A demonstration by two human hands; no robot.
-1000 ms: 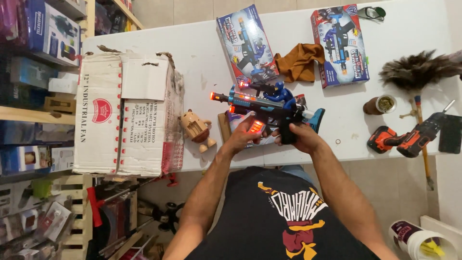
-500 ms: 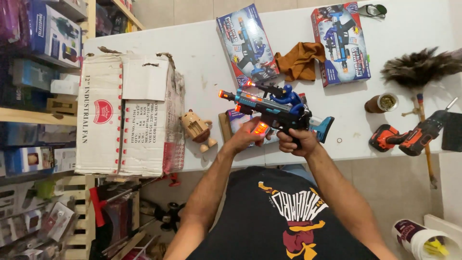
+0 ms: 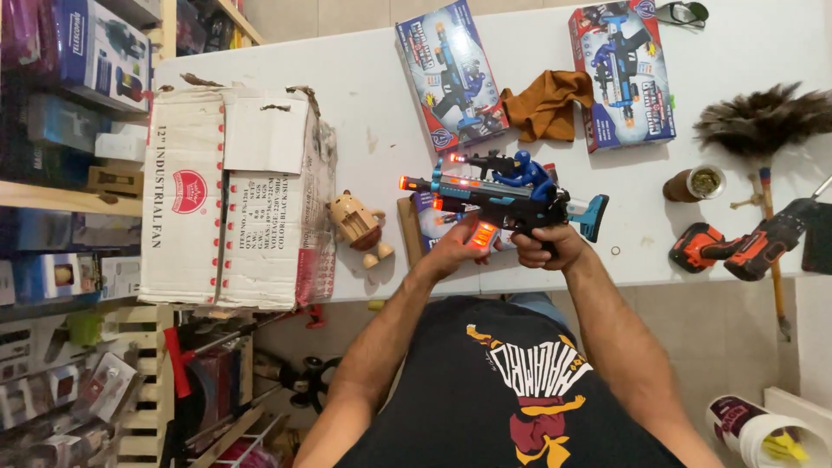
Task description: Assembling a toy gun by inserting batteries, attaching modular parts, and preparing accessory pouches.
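A blue and black toy gun (image 3: 503, 195) with glowing orange lights is held level over the white table (image 3: 364, 113), its muzzle pointing left. My right hand (image 3: 555, 245) is wrapped around its grip near the blue stock. My left hand (image 3: 458, 244) cups the lit orange magazine from below. Under the toy lies an opened toy box (image 3: 423, 222).
A large cardboard fan box (image 3: 227, 195) lies at the table's left end, a small tan toy figure (image 3: 358, 224) beside it. Two boxed toy guns (image 3: 451, 74) (image 3: 621, 74), a brown cloth (image 3: 546, 104), a feather duster (image 3: 763, 117), a small jar (image 3: 693, 184) and a cordless drill (image 3: 737, 247) are also there.
The toy gun has tilted and shifted slightly right, then come back to level. Both hands have kept their hold on it.
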